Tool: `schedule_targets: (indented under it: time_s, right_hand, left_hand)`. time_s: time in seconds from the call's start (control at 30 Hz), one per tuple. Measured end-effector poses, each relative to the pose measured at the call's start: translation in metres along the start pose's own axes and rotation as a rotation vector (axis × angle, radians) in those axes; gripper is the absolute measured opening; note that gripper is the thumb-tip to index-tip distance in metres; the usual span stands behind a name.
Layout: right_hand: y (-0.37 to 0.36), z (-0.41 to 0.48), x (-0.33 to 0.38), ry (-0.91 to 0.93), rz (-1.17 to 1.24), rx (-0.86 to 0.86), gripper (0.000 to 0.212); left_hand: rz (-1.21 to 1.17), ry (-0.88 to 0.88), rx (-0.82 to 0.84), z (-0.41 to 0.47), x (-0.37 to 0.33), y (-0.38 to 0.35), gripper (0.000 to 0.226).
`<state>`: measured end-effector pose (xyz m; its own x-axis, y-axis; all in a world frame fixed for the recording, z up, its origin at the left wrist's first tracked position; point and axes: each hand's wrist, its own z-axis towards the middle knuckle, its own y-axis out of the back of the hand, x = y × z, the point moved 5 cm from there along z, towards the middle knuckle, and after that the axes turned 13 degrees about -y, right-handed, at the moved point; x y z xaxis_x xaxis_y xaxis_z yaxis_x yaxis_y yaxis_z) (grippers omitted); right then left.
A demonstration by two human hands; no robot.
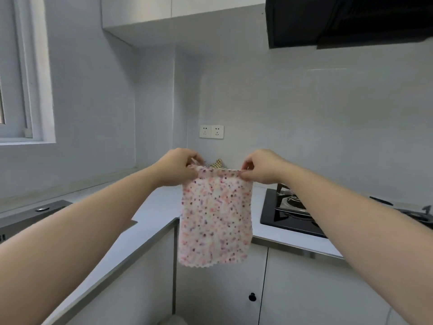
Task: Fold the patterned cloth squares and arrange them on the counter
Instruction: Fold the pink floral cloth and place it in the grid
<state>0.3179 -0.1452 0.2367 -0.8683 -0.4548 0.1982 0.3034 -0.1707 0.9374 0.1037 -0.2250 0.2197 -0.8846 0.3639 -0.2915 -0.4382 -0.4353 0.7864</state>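
A white cloth square with small pink, red and purple flowers (215, 216) hangs in the air above the corner of the counter (154, 207). My left hand (178, 167) pinches its top left corner and my right hand (262, 166) pinches its top right corner, so it hangs flat with its lower edge free. Behind the cloth's top edge, between my hands, a bit of a checked yellow cloth (216, 163) shows on the counter; the rest of it is hidden.
A black gas hob (288, 214) sits in the counter to the right, under a black hood (346, 19). A dark sink unit (30, 216) lies at the left. Two wall sockets (211, 131) are behind. White cabinet doors (304, 289) stand below.
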Motion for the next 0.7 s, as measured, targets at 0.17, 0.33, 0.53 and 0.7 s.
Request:
schedule_targets:
  time_s: [0.17, 0.33, 0.53, 0.7]
  right_hand:
    - [0.004, -0.024, -0.008, 0.043, -0.114, 0.169, 0.006]
    - [0.026, -0.034, -0.010, -0.001, -0.094, 0.047, 0.006]
    - [0.002, -0.058, -0.018, -0.041, -0.044, 0.515, 0.009]
    - [-0.017, -0.058, -0.023, -0.049, 0.175, 0.794, 0.020]
  left_hand:
    - [0.359, -0.091, 0.118, -0.009, -0.014, 0.012, 0.026]
    - [0.235, -0.099, 0.157, -0.014, -0.023, 0.026, 0.019]
    - [-0.171, 0.013, 0.725, -0.040, -0.019, -0.011, 0.011]
    - [-0.503, 0.122, 0.646, -0.041, -0.006, -0.016, 0.007]
